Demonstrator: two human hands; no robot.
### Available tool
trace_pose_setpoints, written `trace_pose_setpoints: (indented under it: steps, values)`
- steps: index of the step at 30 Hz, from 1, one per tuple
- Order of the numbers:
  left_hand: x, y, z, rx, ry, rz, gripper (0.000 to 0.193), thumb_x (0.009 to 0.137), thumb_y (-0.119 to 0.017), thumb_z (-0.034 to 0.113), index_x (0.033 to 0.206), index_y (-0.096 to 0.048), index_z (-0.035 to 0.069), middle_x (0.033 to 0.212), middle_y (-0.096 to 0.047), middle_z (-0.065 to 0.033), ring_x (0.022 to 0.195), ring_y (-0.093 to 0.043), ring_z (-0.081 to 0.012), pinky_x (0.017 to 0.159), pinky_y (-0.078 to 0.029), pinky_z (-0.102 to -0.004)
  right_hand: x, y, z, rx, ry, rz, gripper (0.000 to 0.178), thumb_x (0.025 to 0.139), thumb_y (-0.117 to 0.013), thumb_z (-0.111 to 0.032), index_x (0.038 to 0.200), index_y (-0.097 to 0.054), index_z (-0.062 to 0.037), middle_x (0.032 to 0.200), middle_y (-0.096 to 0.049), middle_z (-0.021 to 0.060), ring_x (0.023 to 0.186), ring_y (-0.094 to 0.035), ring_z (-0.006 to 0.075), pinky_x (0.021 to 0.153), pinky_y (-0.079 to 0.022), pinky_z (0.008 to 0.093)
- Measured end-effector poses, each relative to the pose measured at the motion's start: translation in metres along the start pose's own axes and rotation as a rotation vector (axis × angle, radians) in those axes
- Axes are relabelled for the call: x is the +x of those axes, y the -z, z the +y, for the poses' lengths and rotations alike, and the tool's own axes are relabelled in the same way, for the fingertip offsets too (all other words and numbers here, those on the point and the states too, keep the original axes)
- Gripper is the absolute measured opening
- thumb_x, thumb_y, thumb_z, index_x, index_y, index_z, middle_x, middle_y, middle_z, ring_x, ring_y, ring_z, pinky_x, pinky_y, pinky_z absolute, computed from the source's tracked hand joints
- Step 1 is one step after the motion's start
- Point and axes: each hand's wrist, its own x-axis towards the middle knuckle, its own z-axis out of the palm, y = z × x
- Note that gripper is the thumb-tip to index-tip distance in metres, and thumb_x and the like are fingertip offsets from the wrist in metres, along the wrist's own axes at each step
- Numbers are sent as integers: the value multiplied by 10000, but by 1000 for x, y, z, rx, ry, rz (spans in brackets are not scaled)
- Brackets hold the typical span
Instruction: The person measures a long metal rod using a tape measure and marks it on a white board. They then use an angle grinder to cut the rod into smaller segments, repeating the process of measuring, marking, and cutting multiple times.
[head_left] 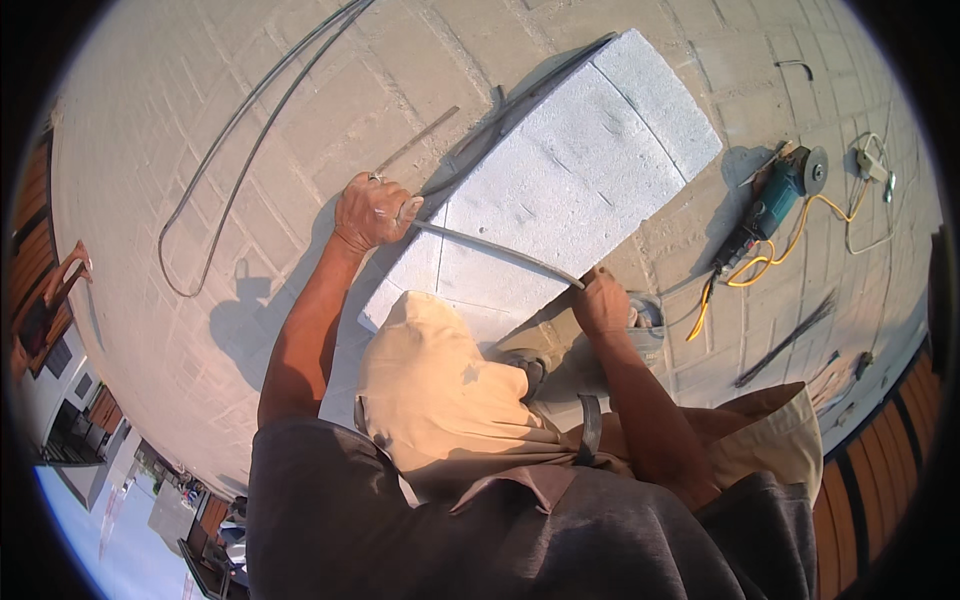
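Note:
A long pale block (560, 190), like lightweight concrete, lies slantwise on the paving in front of my knee. Dark lines mark its top face. A thin grey rod (500, 248) runs across the near part of the block, slightly bowed. My left hand (375, 212) is closed round its left end, just off the block's left edge. At the block's right edge, my right hand (602, 302) grips the other end. My bent knee (425, 350) in tan trousers presses close to the block's near end and hides part of it.
To the right lies a teal angle grinder (770, 205) with a yellow cord (770, 262). A plug connector (872, 165) sits beyond it. A bundle of thin dark wires (788, 340) lies nearer. On the left, a long bent rod (215, 180) loops over the paving (320, 120).

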Motion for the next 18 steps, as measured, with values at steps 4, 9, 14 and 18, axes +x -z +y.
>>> trace_pose_setpoints:
  steps: [4,9,14,18]
  values:
    - [-14,-1,1,-44,66,-32,354,887,-657,329,620,-627,99,615,-610,-79,571,-595,-273,622,-457,-392,2,-9,9,40,162,84,195,848,-618,-151,1006,-668,-48,970,-677,191,894,-673,427,773,-538,513]
    - [-6,3,8,-57,109,21,385,867,-682,354,572,-641,110,578,-631,-77,555,-611,-268,631,-475,-383,5,-19,25,37,160,99,205,791,-632,-107,966,-718,-42,999,-700,222,915,-665,451,783,-543,520]
    - [-3,0,8,4,183,-18,405,888,-659,366,582,-665,101,595,-659,-86,579,-648,-269,653,-502,-382,18,-11,29,59,381,186,134,791,-658,-108,840,-682,14,783,-689,236,777,-694,434,676,-537,513]
    - [-20,-10,28,-146,424,-18,595,985,-526,505,647,-718,54,673,-695,-169,679,-699,-323,713,-562,-434,36,84,15,125,302,-454,226,810,-705,-159,854,-730,61,733,-716,200,638,-703,239,594,-543,382]
